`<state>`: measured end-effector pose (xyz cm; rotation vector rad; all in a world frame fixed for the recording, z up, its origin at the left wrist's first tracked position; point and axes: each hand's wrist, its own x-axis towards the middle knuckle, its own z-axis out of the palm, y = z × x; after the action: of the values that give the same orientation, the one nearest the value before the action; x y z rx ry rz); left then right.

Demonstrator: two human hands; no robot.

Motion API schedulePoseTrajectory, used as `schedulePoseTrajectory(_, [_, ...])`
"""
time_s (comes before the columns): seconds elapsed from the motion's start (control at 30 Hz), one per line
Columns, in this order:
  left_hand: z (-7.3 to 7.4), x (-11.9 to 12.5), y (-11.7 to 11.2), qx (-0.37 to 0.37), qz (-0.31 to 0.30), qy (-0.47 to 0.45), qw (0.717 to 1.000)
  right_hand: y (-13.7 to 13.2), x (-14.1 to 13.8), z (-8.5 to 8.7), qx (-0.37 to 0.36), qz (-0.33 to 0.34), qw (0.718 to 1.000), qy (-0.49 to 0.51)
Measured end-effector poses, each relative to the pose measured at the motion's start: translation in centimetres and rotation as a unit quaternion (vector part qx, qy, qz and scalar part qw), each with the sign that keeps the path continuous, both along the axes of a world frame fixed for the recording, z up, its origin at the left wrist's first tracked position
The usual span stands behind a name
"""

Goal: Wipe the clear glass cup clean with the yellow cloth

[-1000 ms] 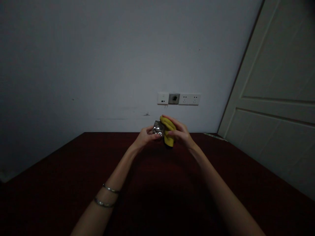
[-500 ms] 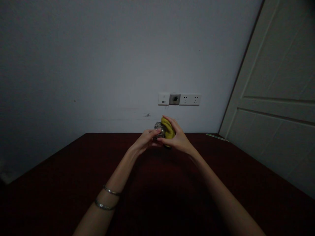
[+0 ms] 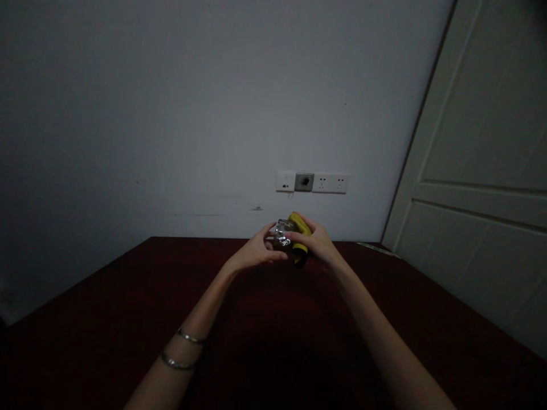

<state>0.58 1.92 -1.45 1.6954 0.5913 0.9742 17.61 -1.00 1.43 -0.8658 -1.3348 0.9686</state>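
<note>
Both of my hands meet above the far part of a dark red table [image 3: 128, 319]. My left hand [image 3: 256, 253] curls its fingers round a small crinkled silver foil piece [image 3: 282, 236]. My right hand [image 3: 318, 244] grips a yellow object [image 3: 299, 228] that looks like a banana, pressed against the foil. The lower end of the yellow object pokes out dark below my right hand. Two thin bracelets sit on my left forearm [image 3: 182, 347].
A plain grey wall stands behind the table, with a row of white sockets and a switch [image 3: 311, 183] just above my hands. A pale panelled door [image 3: 482, 188] fills the right side. A thin flat strip [image 3: 378, 249] lies at the table's far right edge.
The view has tilted a little, so hands and sockets sit lower in frame. My hands have closed in together; the foil now sits higher against the yellow object.
</note>
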Motion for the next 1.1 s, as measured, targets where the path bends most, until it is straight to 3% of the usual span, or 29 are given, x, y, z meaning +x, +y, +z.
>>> schedulePoseTrajectory(0.3, [1.2,-0.5,-0.1,0.106,0.053,0.029,0.993,-0.1,-0.3,-0.6,0.098,0.021,0.992,-0.074])
schedulePoseTrajectory(0.6, [0.9,-0.1,-0.3,0.197,0.137,0.011,0.971,0.3,-1.4,-1.1,0.206,-0.026,0.978,-0.025])
schedulePoseTrajectory(0.73, [0.4,0.3,-0.4,0.232,0.177,0.011,0.956,0.1,-1.8,-2.2,0.300,-0.065,0.950,-0.058])
schedulePoseTrajectory(0.97, [-0.7,0.3,0.1,0.255,0.150,0.014,0.955,-0.6,-1.4,-3.0,0.429,-0.072,0.877,-0.204])
schedulePoseTrajectory(1.1, [-1.2,0.5,-0.2,0.300,0.193,0.000,0.934,-0.6,-1.6,-2.6,0.429,-0.076,0.879,-0.192])
